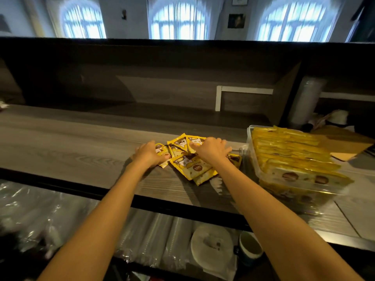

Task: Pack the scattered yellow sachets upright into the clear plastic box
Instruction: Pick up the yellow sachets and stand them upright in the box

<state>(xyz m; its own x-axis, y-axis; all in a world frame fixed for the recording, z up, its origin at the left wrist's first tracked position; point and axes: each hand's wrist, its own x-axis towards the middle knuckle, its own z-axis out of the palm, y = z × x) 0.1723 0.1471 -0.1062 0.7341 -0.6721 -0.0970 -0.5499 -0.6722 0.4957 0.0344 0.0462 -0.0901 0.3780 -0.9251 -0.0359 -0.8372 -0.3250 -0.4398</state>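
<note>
three arched windows (179, 19) glow at 12 o'clock behind a dark wood back panel (162, 84). yr surface is a long grey counter (71, 142), matte w/ streaky wood grain. loose sachets (190, 165), flat glossy yellow foil w/ cartoon print, overlap at centre. yr left hand (151, 154) curls over the one furthest toward 9 o'clock, thumb on top. yr right hand (211, 149) lies palm-down on the pile, fingers spread; hands apart. clear plastic box (250, 138), rounded corners, sits at 3 o'clock just beside the pile, crammed w/ upright sachets (288, 147). at 6 o'clock, crinkly plastic-wrapped cup sleeves (154, 240).
</note>
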